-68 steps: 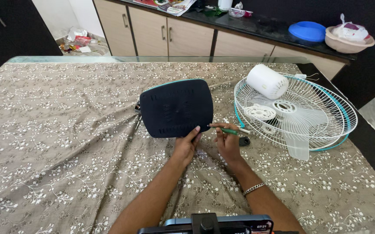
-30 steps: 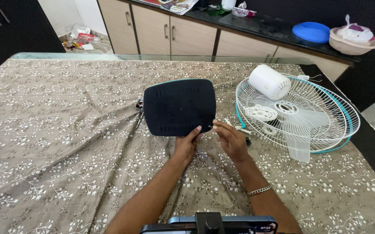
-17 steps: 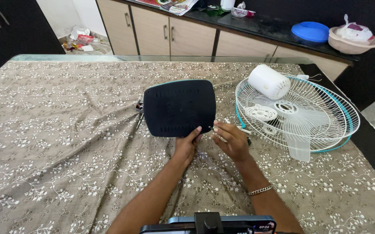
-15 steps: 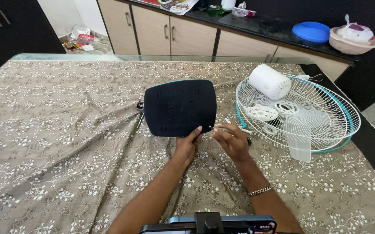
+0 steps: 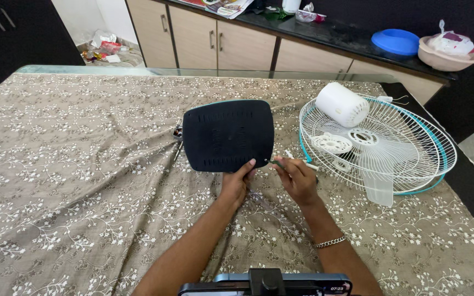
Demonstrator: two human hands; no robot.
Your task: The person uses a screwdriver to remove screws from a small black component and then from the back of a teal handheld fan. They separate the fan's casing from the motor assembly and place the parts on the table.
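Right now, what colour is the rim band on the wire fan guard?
Teal, running round the rim of the white wire fan guard; clearest in the head view.

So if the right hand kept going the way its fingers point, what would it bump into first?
Probably the dark fan base. The right hand points up and left with a thin green screwdriver, whose tip already seems to be at the base's lower right corner.

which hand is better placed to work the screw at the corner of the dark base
The right hand, probably: it holds the green screwdriver with its tip at the lower right corner of the dark base. The left hand grips the base's bottom edge, propping it up.
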